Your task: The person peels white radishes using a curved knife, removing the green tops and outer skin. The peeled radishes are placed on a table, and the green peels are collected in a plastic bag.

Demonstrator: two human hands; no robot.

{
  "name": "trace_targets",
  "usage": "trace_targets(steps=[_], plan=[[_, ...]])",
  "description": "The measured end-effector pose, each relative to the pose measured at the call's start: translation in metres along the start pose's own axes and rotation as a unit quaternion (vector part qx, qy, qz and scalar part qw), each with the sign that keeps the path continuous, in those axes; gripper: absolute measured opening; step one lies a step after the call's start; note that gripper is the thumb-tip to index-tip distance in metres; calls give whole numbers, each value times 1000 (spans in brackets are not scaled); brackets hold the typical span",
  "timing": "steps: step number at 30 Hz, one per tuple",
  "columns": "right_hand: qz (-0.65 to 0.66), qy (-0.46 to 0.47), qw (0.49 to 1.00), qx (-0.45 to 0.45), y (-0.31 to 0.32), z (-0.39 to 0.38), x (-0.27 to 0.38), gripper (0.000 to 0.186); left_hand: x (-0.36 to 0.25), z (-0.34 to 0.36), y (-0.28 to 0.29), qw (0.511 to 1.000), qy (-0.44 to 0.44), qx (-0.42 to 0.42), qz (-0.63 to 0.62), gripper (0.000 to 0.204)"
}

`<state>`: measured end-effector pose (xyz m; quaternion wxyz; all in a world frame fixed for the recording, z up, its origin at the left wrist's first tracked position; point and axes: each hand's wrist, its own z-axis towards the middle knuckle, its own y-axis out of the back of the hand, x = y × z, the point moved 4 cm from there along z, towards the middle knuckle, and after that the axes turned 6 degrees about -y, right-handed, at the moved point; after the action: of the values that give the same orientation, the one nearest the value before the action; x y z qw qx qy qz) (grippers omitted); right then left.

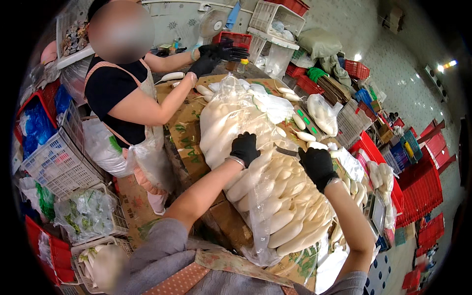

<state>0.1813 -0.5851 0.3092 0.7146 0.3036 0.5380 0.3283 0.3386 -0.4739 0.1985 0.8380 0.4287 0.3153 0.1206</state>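
Under the left hand (245, 149), clutching plastic film (258, 211), and right hand (317, 167), holding a knife (286, 152), lie radishes (294, 201).

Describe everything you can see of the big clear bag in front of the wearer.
The bag is large, clear, and looks like thin, wrinkled plastic. It lies on cardboard, bulging with long white radishes. Its far part covers them; toward the near right they lie bare beside a loose, crumpled flap. The left hand, black-gloved and closed, appears to grip it near the middle. The right hand holds a knife by its opening; whether the blade touches the plastic is unclear.
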Motion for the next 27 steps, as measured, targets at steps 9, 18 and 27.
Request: trace_targets(steps=[9, 18, 27], plan=[[38, 12, 997, -73, 45, -6, -6, 11, 10, -17, 4, 973, -41, -185, -134, 16], [84, 86, 990, -76, 3, 53, 31, 15, 20, -29, -12, 914, 31, -277, -295, 19], [98, 28, 990, -102, -43, 112, 60, 41, 34, -40, -17, 859, 69, -293, -415, 20]])
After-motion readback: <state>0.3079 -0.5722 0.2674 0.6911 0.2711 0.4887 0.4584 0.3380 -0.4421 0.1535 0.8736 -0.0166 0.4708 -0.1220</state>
